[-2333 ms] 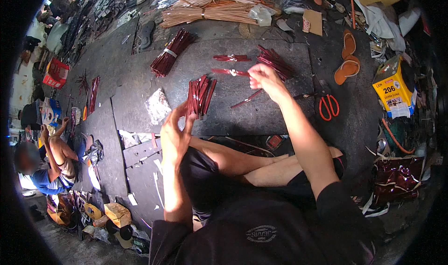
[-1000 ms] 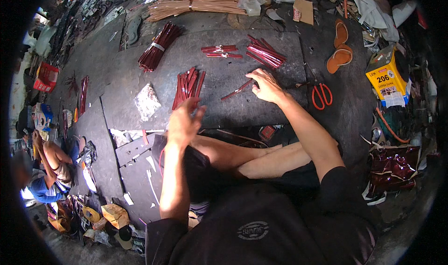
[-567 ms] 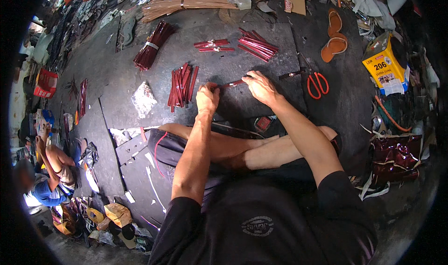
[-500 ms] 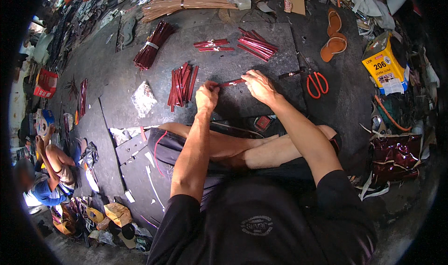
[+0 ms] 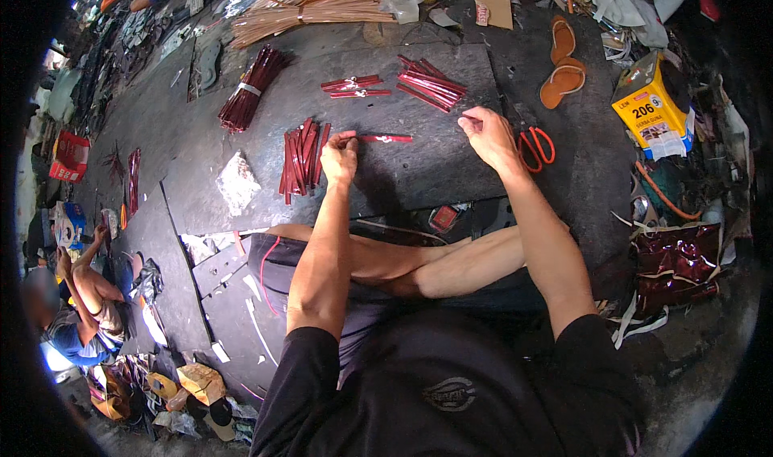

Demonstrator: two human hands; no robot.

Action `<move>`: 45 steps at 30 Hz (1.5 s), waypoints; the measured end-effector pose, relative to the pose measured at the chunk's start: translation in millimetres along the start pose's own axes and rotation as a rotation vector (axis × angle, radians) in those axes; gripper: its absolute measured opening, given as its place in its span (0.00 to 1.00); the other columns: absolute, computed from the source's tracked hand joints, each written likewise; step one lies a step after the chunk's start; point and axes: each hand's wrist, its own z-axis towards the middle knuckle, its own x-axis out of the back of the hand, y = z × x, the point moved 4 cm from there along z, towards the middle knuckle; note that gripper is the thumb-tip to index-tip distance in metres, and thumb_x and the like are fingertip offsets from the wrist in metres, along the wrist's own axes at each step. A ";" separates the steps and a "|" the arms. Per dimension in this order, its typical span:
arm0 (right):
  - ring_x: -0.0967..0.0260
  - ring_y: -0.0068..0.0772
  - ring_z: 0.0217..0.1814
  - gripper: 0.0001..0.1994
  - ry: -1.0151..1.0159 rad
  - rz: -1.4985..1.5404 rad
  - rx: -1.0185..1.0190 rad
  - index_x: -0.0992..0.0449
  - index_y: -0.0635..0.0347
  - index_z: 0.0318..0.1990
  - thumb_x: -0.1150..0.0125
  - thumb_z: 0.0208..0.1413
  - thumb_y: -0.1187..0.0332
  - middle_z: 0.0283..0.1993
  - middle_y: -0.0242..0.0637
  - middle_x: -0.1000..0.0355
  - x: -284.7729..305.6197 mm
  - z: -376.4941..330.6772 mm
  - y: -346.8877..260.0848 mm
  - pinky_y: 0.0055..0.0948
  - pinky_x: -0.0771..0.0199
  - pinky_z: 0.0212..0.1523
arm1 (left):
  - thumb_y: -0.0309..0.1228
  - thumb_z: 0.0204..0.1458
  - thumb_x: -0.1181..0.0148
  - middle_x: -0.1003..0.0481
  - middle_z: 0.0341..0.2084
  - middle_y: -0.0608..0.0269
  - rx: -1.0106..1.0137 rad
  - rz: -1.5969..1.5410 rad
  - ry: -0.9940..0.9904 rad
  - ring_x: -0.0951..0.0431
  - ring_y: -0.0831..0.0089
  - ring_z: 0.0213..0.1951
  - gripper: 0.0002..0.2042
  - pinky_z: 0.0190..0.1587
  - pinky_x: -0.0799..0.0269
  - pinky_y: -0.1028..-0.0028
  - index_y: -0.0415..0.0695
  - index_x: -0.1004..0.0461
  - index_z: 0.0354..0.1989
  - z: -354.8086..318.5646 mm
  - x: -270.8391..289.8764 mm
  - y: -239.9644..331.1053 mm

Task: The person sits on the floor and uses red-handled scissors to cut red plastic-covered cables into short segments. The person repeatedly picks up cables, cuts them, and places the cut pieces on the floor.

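My left hand (image 5: pixel 340 157) pinches one end of a shiny dark-red strap (image 5: pixel 386 139), which points to the right with a small silvery piece at its middle. Close to its wrist lies a pile of loose red strips (image 5: pixel 303 159). My right hand (image 5: pixel 489 139) is apart from that strap, thumb and fingertips pressed together; whatever they hold is too small to make out. Red-handled scissors (image 5: pixel 537 149) lie just right of this hand. Farther off are a few red straps with silvery pieces (image 5: pixel 353 85) and a fanned stack of red strips (image 5: pixel 431 83).
A tied dark-red bundle (image 5: pixel 248 90) and a clear plastic bag (image 5: pixel 238 183) lie on the left of the dark board (image 5: pixel 386 42). Tan strips (image 5: pixel 314 10) are heaped at the back. Sandals (image 5: pixel 562 82) and a yellow can (image 5: pixel 652 111) stand right. Another person (image 5: pixel 88 296) sits far left.
My right hand has let go of the strap and moved right, toward the scissors. My left hand keeps hold of the strap's end. The whole view has shifted slightly.
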 end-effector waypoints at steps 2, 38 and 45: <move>0.26 0.43 0.44 0.13 0.049 0.016 -0.002 0.22 0.59 0.42 0.36 0.53 0.64 0.43 0.44 0.24 -9.2 7.6 20.8 0.37 0.28 0.46 | 0.25 0.50 0.37 0.19 0.29 0.63 -0.036 0.004 0.017 0.21 0.75 0.31 0.08 0.39 0.27 0.74 0.44 0.20 0.39 -0.1 -5.6 10.8; 0.26 0.25 0.30 0.06 -0.551 0.170 0.122 0.25 0.65 0.34 0.43 0.53 0.71 0.30 0.35 0.26 -35.3 -30.7 -52.5 0.27 0.26 0.34 | 0.36 0.59 0.43 0.22 0.37 0.59 0.166 -0.648 -0.345 0.22 0.73 0.40 0.16 0.45 0.24 0.74 0.39 0.27 0.51 -59.7 26.5 60.4; 0.26 0.28 0.37 0.08 -0.477 0.785 -0.170 0.24 0.65 0.44 0.45 0.59 0.75 0.38 0.37 0.26 -91.6 -52.4 23.8 0.27 0.21 0.40 | 0.27 0.56 0.43 0.22 0.36 0.58 0.385 -0.466 -0.360 0.21 0.73 0.38 0.11 0.41 0.21 0.78 0.33 0.25 0.43 -66.8 16.2 -2.6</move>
